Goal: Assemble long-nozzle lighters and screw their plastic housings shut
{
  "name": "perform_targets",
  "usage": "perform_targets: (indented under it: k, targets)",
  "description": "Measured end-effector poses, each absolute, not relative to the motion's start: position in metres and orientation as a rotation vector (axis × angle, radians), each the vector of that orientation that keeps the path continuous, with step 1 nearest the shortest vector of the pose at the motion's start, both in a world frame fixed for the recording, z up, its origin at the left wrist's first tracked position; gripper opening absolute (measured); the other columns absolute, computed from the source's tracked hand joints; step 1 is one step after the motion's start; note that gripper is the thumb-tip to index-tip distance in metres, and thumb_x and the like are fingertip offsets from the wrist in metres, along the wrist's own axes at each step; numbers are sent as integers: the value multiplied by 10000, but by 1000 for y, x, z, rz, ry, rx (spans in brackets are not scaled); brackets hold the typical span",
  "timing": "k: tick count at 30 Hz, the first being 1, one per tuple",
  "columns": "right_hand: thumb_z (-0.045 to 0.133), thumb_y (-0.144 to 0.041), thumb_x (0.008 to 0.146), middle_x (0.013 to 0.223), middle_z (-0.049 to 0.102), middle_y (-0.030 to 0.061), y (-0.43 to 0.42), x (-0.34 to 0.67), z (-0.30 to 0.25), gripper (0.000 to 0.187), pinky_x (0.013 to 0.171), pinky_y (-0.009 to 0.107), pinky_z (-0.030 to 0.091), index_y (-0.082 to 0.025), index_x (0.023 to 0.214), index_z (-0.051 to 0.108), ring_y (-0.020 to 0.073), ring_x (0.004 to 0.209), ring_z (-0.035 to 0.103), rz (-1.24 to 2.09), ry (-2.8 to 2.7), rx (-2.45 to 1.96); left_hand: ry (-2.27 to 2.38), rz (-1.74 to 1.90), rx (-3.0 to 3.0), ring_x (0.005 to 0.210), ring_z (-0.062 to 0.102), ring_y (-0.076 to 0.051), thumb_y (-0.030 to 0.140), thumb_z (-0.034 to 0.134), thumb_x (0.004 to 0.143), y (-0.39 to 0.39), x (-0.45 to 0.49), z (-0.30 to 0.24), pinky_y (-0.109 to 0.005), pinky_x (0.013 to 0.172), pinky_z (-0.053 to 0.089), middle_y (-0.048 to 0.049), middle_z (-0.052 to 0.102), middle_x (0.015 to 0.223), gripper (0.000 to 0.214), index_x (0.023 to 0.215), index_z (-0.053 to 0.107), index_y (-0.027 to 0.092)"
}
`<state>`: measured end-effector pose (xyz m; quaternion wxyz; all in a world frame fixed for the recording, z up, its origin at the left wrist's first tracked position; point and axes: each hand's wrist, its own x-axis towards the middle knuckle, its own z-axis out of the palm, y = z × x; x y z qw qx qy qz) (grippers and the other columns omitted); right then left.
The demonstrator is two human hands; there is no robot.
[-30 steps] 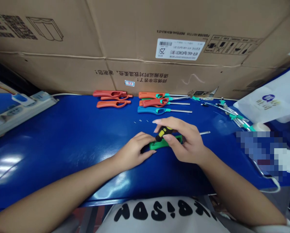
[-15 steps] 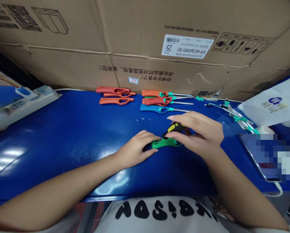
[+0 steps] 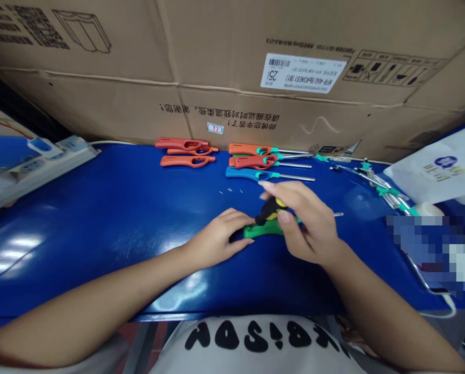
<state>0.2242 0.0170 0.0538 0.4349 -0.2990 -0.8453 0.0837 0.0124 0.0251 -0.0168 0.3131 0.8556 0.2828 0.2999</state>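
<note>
A green long-nosed lighter [image 3: 260, 230] lies on the blue table [image 3: 119, 218] in front of me, its metal tube poking out to the right. My left hand [image 3: 217, 240] is curled over its left end and pins it down. My right hand [image 3: 300, 223] grips a small black and yellow screwdriver [image 3: 269, 209], whose tip points down at the green lighter's body.
Orange lighter shells [image 3: 186, 150] and finished orange and blue lighters [image 3: 267, 163] lie in rows at the back. Loose metal tubes and teal parts [image 3: 376, 184] lie at right beside a white bag [image 3: 442, 166]. A power strip [image 3: 41, 161] sits at left. Cardboard boxes [image 3: 232, 67] wall the back.
My right hand lifted the screwdriver off the lighter and swung right, then came back down onto the green lighter. My left hand stayed on the lighter.
</note>
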Motion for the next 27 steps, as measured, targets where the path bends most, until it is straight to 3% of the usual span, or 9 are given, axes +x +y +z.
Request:
perform_targets:
  k: [2, 4, 8, 10, 13, 15, 21, 25, 27]
  targets:
    - [441, -172, 1010, 1201, 663, 94, 16, 222, 53, 436, 744, 336, 586, -256, 1434, 494, 177, 898, 673, 480, -2060, -770, 752, 783, 2258, 1042, 627, -226, 225, 696, 909, 25, 12, -17, -398, 947, 526, -83, 703, 1115, 287, 1184, 632, 177]
    - [516, -179, 989, 1115, 680, 74, 16, 221, 54, 379, 739, 328, 583, -255, 1359, 555, 175, 881, 671, 559, -1999, -737, 751, 787, 2256, 1040, 629, -230, 234, 693, 911, 25, 12, -18, -403, 943, 528, -80, 703, 1112, 276, 1177, 636, 184]
    - [723, -236, 880, 896, 674, 36, 20, 222, 55, 309, 664, 300, 558, -252, 1182, 661, 174, 775, 640, 205, -2011, -688, 735, 796, 2246, 1043, 628, -225, 235, 682, 920, 26, 12, -17, -395, 945, 524, -71, 703, 1115, 269, 1182, 633, 196]
    - [637, -250, 934, 963, 681, 56, 20, 224, 56, 314, 695, 312, 567, -251, 1248, 633, 186, 835, 653, 208, -2078, -660, 730, 789, 2243, 1039, 627, -221, 225, 687, 916, 26, 12, -16, -393, 953, 519, -67, 705, 1113, 276, 1184, 629, 194]
    - [430, -218, 1013, 1194, 671, 95, 17, 224, 54, 449, 791, 351, 589, -245, 1460, 461, 199, 999, 671, 571, -2128, -633, 744, 771, 2240, 1041, 628, -227, 224, 682, 915, 26, 12, -15, -404, 959, 516, -70, 705, 1105, 260, 1169, 635, 191]
    - [418, -214, 1020, 1202, 678, 89, 16, 223, 53, 480, 769, 338, 597, -251, 1499, 410, 185, 962, 689, 713, -2096, -630, 750, 763, 2244, 1046, 628, -232, 231, 676, 918, 26, 12, -15, -409, 958, 516, -72, 703, 1104, 255, 1168, 640, 193]
    - [674, -289, 924, 838, 732, 12, 18, 222, 50, 343, 657, 274, 565, -254, 1262, 631, 156, 696, 692, 160, -2058, -758, 725, 780, 2255, 1046, 633, -226, 234, 667, 924, 26, 12, -16, -399, 943, 527, -70, 708, 1105, 268, 1190, 642, 208]
    - [401, -267, 1037, 1115, 735, 84, 16, 222, 49, 448, 687, 319, 593, -244, 1482, 451, 174, 795, 719, 395, -2075, -760, 742, 782, 2244, 1055, 627, -234, 234, 701, 902, 26, 12, -16, -408, 960, 522, -83, 707, 1125, 294, 1185, 639, 187]
    - [401, -232, 1029, 1156, 720, 94, 15, 221, 49, 450, 694, 331, 599, -242, 1475, 463, 184, 841, 720, 517, -2038, -731, 736, 777, 2253, 1055, 625, -230, 219, 705, 900, 26, 12, -16, -399, 967, 517, -83, 705, 1128, 284, 1173, 639, 178]
